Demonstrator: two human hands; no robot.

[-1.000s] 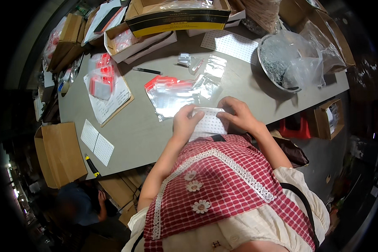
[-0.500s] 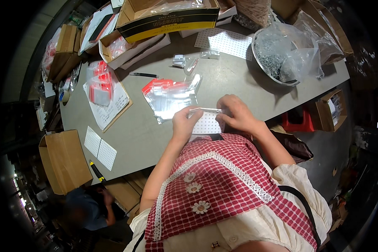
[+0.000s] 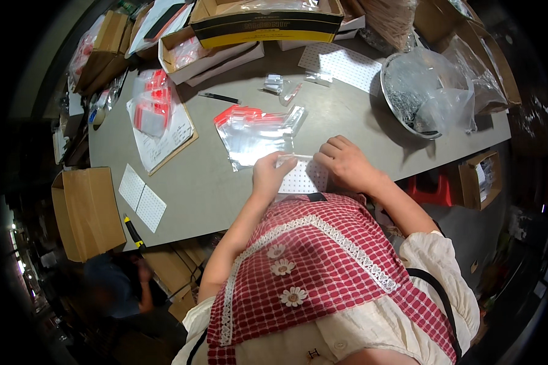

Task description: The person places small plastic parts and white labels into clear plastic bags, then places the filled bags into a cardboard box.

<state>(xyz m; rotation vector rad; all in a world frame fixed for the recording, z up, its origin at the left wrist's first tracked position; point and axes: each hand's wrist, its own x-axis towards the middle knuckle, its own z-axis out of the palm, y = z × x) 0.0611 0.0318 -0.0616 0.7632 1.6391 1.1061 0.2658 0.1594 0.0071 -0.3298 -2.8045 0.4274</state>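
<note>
A white sheet patterned with rows of small dark marks (image 3: 303, 177) is at the table's near edge, against my apron. My left hand (image 3: 270, 176) grips its left side, thumb lying over the top edge. My right hand (image 3: 349, 165) is curled at the top right corner, its fingertips pinched on the edge there. Part of the sheet's rim is covered by my fingers. Just beyond my left hand lies a fanned pile of clear zip bags with red tops (image 3: 252, 135).
A metal bowl of small metal parts (image 3: 382, 79), partly covered by plastic, stands right. Similar dotted sheets (image 3: 338, 62) lie at the back and at left (image 3: 150, 208). A clipboard (image 3: 175, 146), black pen (image 3: 219, 97), yellow cutter (image 3: 134, 231) and boxes (image 3: 86, 213) surround them. Another person (image 3: 119, 286) is lower left.
My right hand has shifted slightly along the sheet's top edge, its fingers more curled. The whole view has turned a little, so the table things appear displaced.
</note>
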